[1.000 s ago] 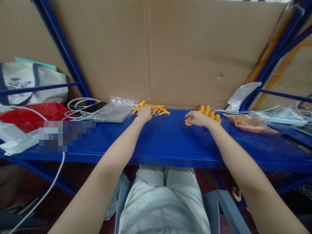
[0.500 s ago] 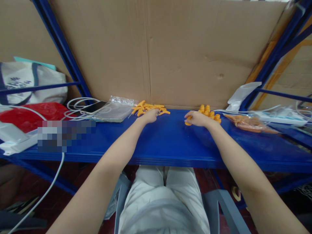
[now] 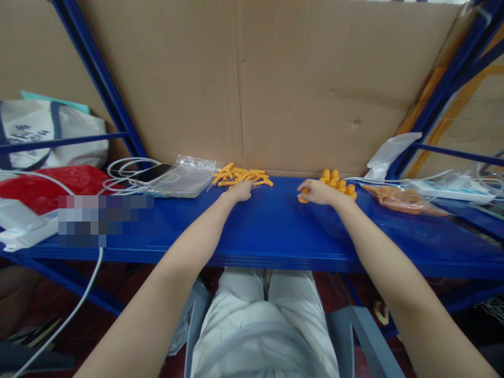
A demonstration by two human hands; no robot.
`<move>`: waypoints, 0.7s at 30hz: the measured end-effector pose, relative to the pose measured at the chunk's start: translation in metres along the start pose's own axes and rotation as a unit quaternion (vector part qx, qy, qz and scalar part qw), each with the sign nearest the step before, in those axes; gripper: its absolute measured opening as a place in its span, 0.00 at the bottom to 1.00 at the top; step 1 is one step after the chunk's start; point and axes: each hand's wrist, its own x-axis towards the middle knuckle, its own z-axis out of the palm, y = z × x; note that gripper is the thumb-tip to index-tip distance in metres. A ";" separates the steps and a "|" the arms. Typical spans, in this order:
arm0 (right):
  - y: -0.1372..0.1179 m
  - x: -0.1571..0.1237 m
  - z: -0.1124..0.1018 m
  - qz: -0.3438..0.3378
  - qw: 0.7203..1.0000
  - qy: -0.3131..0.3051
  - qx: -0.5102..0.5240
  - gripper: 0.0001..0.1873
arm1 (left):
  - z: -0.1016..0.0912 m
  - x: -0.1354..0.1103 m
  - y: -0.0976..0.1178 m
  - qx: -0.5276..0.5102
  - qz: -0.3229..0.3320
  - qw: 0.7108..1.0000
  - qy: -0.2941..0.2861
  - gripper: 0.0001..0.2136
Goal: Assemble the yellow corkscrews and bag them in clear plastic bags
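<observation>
My left hand (image 3: pixel 239 192) is at the near edge of a pile of thin, branching orange plastic pieces (image 3: pixel 246 175), some with small metal chains. Its fingers are curled down and partly hidden, so what they hold cannot be made out. Across the table, my right hand (image 3: pixel 318 192) grips a small rounded orange plastic piece (image 3: pixel 303 198) between thumb and fingers, low over the blue surface. Just behind and beside this hand stand several chunky orange plastic pieces (image 3: pixel 334 177) in rows.
On the blue table (image 3: pixel 271 231), a clear plastic bag of orange parts (image 3: pixel 405 199) lies at right. Left are a flat plastic-wrapped packet (image 3: pixel 183 178), white cables (image 3: pixel 122 170), a power strip (image 3: pixel 31 236) and a red bag (image 3: pixel 74 178). A cardboard wall (image 3: pixel 291 89) stands behind.
My left hand has drawn slightly back toward me and left, and pieces in the pile have shifted. The right hand has stayed almost still, keeping its orange piece.
</observation>
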 end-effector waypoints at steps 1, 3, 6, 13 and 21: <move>0.001 0.001 0.000 -0.003 1.000 0.002 0.003 0.09 | 0.000 -0.001 0.001 -0.003 0.005 1.000 0.004 0.19; 0.002 0.001 0.001 -0.008 1.000 0.008 0.008 0.10 | -0.001 -0.003 0.005 -0.013 0.019 1.000 0.010 0.19; 0.002 0.001 0.002 0.003 1.000 0.011 0.025 0.13 | -0.001 -0.003 0.013 -0.042 0.057 0.997 0.015 0.18; -0.009 -0.003 0.003 0.054 0.990 -0.031 0.129 0.22 | -0.002 -0.008 0.036 -0.062 0.142 0.988 0.024 0.17; -0.009 0.004 0.020 0.071 0.954 -0.022 0.291 0.25 | -0.029 -0.029 0.040 0.067 -0.084 0.994 0.014 0.16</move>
